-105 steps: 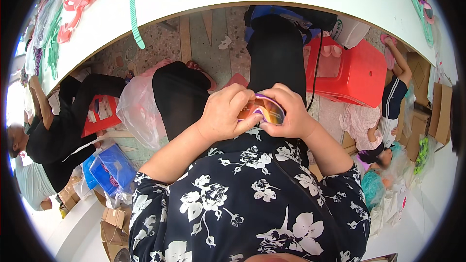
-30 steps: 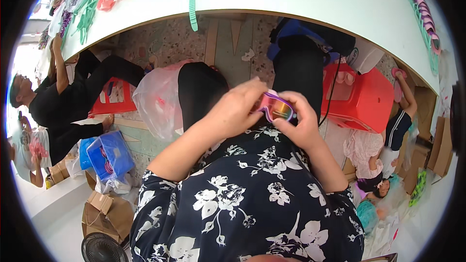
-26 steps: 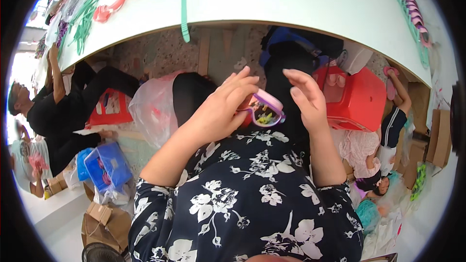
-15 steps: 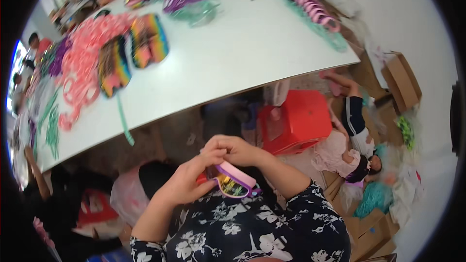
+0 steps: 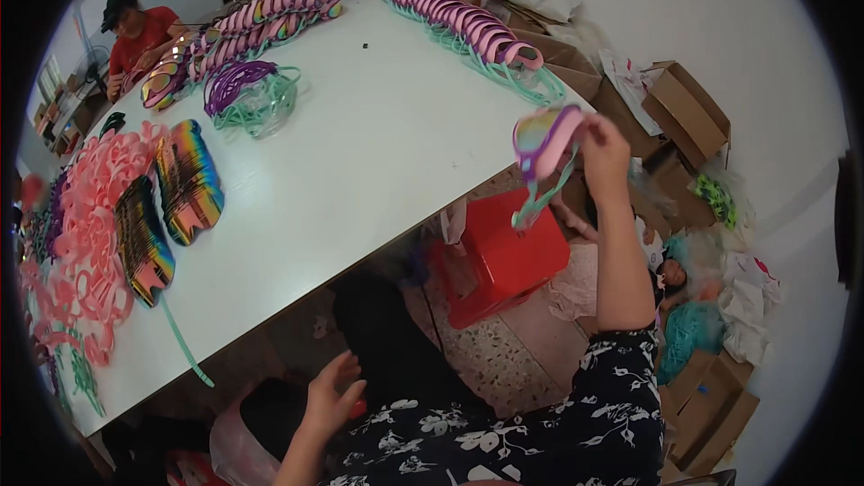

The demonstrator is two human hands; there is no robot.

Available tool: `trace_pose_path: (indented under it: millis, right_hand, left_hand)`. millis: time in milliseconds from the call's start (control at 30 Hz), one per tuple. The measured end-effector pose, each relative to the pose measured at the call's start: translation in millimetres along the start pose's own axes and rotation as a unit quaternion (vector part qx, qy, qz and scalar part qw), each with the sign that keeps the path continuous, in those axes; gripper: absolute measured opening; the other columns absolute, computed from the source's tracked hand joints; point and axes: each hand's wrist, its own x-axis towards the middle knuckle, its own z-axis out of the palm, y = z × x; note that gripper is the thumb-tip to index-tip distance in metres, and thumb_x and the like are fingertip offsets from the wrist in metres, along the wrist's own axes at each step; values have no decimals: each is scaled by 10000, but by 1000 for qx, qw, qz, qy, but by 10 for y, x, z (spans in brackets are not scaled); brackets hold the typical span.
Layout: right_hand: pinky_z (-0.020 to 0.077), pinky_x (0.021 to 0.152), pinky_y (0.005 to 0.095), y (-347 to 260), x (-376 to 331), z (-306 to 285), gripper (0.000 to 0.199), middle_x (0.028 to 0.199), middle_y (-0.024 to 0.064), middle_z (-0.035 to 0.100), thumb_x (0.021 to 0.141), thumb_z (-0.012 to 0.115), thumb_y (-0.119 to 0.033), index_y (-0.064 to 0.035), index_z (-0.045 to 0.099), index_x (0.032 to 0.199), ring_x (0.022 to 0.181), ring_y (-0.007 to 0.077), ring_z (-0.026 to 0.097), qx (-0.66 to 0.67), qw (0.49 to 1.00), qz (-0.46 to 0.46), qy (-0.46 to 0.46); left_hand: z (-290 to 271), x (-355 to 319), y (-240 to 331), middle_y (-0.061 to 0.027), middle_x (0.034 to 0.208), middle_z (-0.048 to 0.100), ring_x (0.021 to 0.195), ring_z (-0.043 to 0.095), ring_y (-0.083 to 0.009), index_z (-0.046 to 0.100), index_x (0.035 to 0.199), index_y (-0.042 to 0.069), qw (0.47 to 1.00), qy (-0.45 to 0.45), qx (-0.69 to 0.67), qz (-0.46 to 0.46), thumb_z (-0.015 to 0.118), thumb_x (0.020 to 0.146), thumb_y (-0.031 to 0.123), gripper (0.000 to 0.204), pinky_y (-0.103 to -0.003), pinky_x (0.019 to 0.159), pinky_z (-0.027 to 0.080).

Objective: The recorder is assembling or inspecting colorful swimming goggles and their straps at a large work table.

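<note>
Swim goggles [image 5: 560,142] with a pink and purple frame and yellowish lenses hang from my right hand [image 5: 607,153], which pinches one end at the table's right corner. Their green strap [image 5: 543,201] dangles over the table edge. Beyond them lies a long row of similar goggles [image 5: 468,22] with green straps. My left hand [image 5: 331,396] is low in front of my body, its fingers loosely curved and apart. A small red bit [image 5: 358,409] shows beside it; whether the hand touches it I cannot tell.
On the white table [image 5: 360,144] lie two shiny rainbow-dark lens stacks [image 5: 189,180], pink frames [image 5: 90,252], bundled purple and green straps [image 5: 252,97] and more goggles [image 5: 270,18]. A red stool [image 5: 513,252], cartons [image 5: 688,112] and a lying child [image 5: 670,274] are at right. A person [image 5: 144,36] sits opposite.
My hands have parted. The right has carried the goggles forward and right to the table corner, their strap now hanging; the left has let go and dropped lower. The view has turned right.
</note>
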Motion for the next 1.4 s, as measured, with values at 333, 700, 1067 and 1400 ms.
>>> trace_pose_path:
  millis: [333,700,1067,1400]
  right_hand:
    - [532,725,387,1882,2061,-67,199,921,138,715,883,701,-230,-72,745,996,797,298,705,-332,936,-58,106]
    - [481,889,424,3715,2978,50,449,1198,209,666,1010,515,-329,-235,502,1448,1042,402,630,-514,849,32,-118]
    - [465,1007,406,2850,2539,176,405,1304,184,645,1039,434,-194,-7,552,1378,1177,318,630,-505,856,102,44]
    - [506,967,342,414,217,1661,277,1186,154,669,1024,552,-139,30,636,1226,1081,261,652,-120,975,-175,73]
  left_hand:
    - [233,285,-302,-159,1161,697,1003,705,-219,555,1321,-22,978,45,-103,-174,730,870,71,493,-334,849,580]
    - [252,344,-461,-113,1046,697,893,686,-197,619,1250,16,986,78,8,-150,757,882,162,419,-308,829,565]
    - [267,-7,-612,-153,1061,671,920,686,-267,626,1246,23,984,78,7,-163,727,879,204,421,-361,831,558]
    - [38,-359,-664,-103,927,684,919,666,-316,708,858,23,985,116,126,8,727,858,188,166,-389,814,538]
